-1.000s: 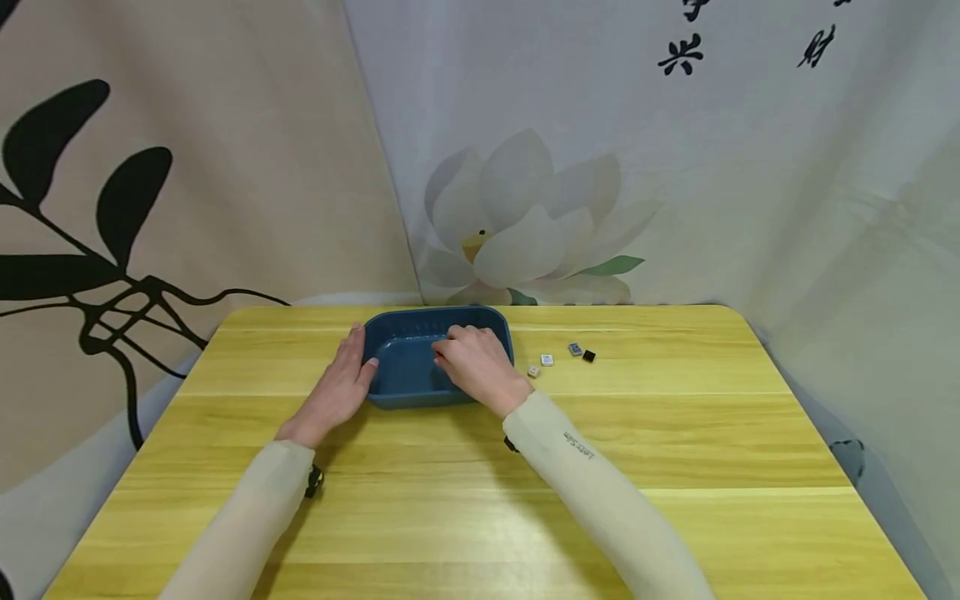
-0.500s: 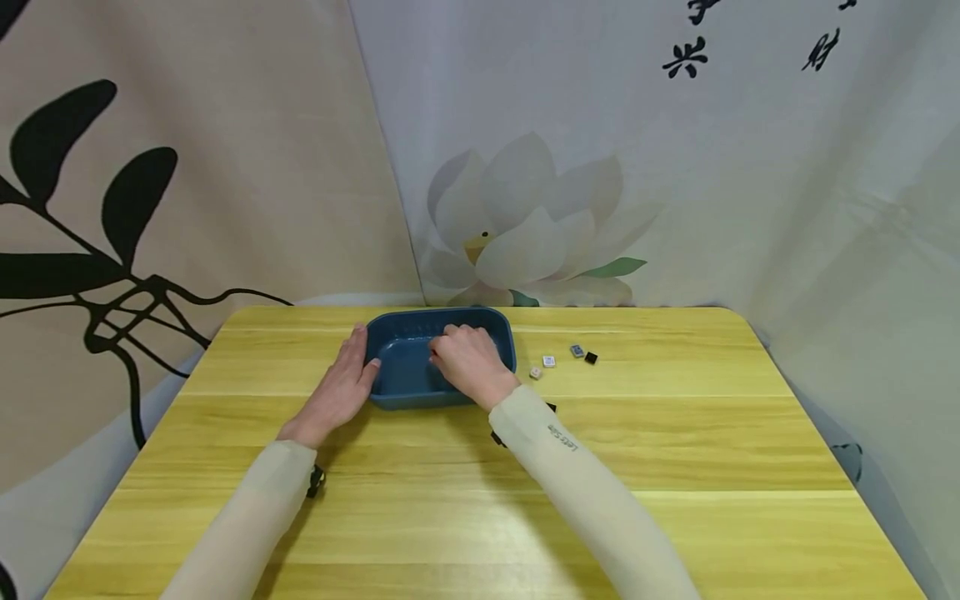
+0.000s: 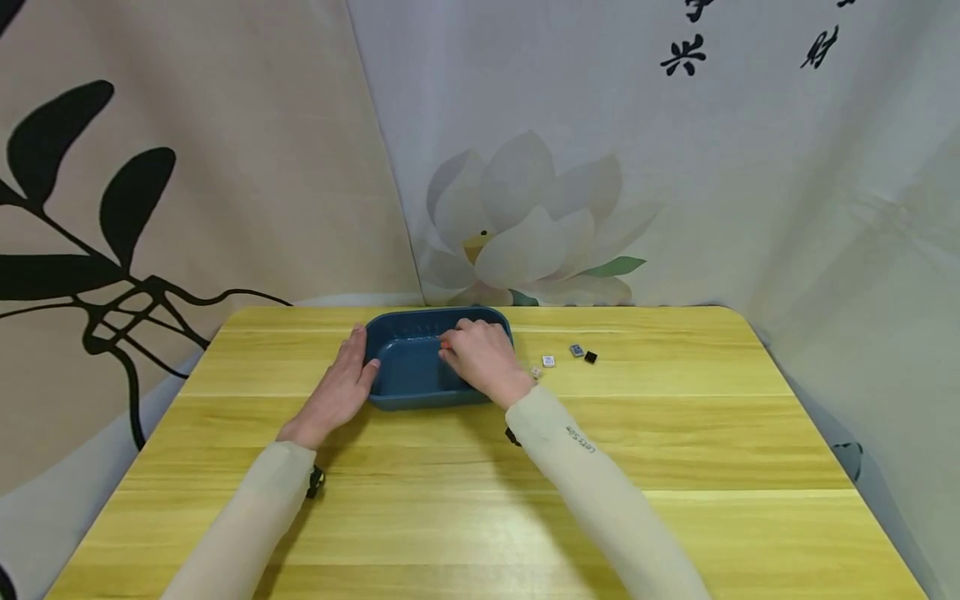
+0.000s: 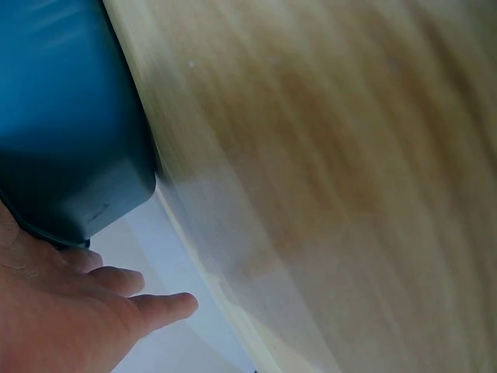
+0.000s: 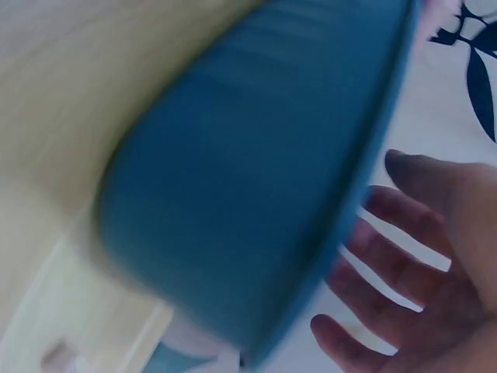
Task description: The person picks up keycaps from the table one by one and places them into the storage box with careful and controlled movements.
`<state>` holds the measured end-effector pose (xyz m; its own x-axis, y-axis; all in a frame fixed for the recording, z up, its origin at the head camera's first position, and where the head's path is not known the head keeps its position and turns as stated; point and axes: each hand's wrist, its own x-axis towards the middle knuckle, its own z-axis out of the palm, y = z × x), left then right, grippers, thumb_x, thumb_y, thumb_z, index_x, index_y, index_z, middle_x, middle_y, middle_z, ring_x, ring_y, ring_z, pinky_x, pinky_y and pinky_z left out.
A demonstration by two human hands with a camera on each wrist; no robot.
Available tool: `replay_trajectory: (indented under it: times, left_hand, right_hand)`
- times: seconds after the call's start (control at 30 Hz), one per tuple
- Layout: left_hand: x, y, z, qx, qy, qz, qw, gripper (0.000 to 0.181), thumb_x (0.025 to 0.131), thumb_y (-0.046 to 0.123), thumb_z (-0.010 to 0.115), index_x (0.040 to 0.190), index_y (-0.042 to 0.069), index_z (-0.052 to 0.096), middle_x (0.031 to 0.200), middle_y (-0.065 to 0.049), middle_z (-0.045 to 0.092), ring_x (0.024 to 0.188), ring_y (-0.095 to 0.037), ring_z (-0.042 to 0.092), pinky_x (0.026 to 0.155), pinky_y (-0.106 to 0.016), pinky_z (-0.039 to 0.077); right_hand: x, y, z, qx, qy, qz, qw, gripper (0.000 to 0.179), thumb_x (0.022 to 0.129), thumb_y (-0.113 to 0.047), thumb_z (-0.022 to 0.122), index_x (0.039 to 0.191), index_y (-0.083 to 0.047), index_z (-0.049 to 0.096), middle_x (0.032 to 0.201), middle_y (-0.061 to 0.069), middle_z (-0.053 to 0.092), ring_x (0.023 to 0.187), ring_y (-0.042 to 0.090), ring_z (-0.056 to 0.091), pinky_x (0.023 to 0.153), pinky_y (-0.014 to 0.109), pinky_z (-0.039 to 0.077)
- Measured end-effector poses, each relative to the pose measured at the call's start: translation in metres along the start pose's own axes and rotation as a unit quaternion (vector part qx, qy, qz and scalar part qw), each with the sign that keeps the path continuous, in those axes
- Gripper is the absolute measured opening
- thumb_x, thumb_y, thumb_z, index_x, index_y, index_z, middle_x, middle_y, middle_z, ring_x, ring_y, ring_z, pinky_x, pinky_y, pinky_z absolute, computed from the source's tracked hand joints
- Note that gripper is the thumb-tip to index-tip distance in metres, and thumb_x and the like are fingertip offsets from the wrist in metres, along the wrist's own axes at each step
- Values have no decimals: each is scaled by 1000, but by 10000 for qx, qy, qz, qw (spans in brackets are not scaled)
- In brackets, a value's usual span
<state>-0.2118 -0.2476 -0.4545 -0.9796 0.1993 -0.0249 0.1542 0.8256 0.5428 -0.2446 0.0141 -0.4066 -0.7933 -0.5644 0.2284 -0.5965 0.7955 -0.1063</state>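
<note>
A dark blue rectangular tray (image 3: 408, 367) lies near the far edge of the table. My left hand (image 3: 337, 387) rests its straight fingers along the tray's left end. In the left wrist view, the fingers (image 4: 116, 280) reach past the tray's corner. Over the right part of the tray, my right hand (image 3: 483, 358) has bent fingers, with a small orange-red spot by the fingertips. The right wrist view shows the fingers (image 5: 396, 264) bent and slightly apart, some tips hidden behind the rim. Whether they hold anything cannot be made out.
Right of the tray lie small square pieces: a white one (image 3: 548, 362), a grey-blue one (image 3: 576, 351), a black one (image 3: 590, 357) and a pale one (image 3: 536, 372) close to my right wrist. Behind the wooden table (image 3: 660, 450) hangs a printed cloth (image 3: 525, 225).
My right hand shifts slightly left over the tray, then back to the right. The left hand and tray stay in place.
</note>
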Motion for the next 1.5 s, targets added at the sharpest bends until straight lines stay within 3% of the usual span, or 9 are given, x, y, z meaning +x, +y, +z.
replay_trajectory:
  times: [0.17, 0.57, 1.0, 1.5]
  left_hand:
    - [1, 1, -1, -15, -44, -8, 10000, 68, 115, 29, 30, 163, -1, -6, 171, -21, -9, 157, -43, -3, 124, -61, 6]
    - [2, -1, 0, 26, -52, -36, 10000, 69, 114, 30, 30, 163, -1, -7, 172, -20, -9, 157, -41, -6, 124, -62, 6]
    - [4, -5, 2, 28, -51, -17, 10000, 68, 114, 30, 30, 163, -2, -6, 172, -18, -11, 157, -42, -4, 124, -61, 6]
    - [3, -5, 1, 14, -12, 19, 10000, 68, 114, 30, 30, 164, -1, -6, 172, -20, -9, 157, -42, -5, 124, -62, 7]
  right_hand:
    - [-16, 17, -19, 357, 300, 105, 9989, 31, 103, -33, 67, 125, -13, 76, 117, 6, 74, 99, 22, 70, 82, 38, 58]
    - [-57, 53, -51, 563, 232, 622, 9962, 44, 107, -40, 58, 139, -13, 68, 139, 11, 65, 120, 30, 65, 98, 47, 54]
    - [-93, 70, -44, 311, 799, 360, 9957, 42, 106, -38, 61, 137, -10, 69, 138, 15, 65, 117, 35, 67, 93, 54, 56]
    - [-126, 79, -35, 68, 746, 203, 9970, 46, 103, -39, 66, 135, -6, 70, 142, 20, 62, 121, 38, 66, 93, 57, 55]
